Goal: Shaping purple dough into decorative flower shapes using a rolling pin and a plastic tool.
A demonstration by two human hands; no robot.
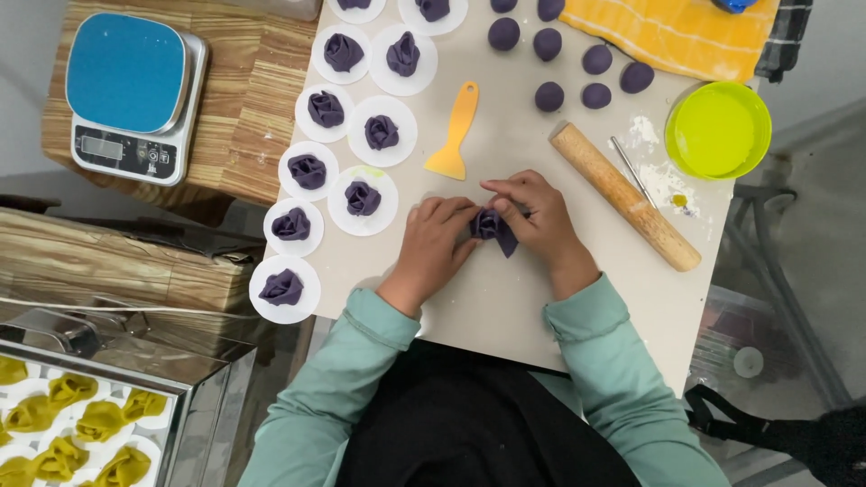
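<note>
A folded piece of purple dough (494, 228) lies on the pale work board (505, 307), pinched between both my hands. My left hand (433, 248) presses it from the left with fingertips on its edge. My right hand (537, 221) curls over it from the right and top, fingers closed on the folds. Both sleeves are light green. Most of the dough piece is hidden under my fingers.
Several shaped purple dough flowers on white paper rounds (361, 200) line the board's left side. Purple dough balls (548, 96), a yellow scraper (456, 133), a wooden rolling pin (624, 195), a lime bowl (718, 131), a yellow cloth (672, 32), a blue-topped scale (131, 95) and a tray of yellow dough shapes (72, 424) surround them.
</note>
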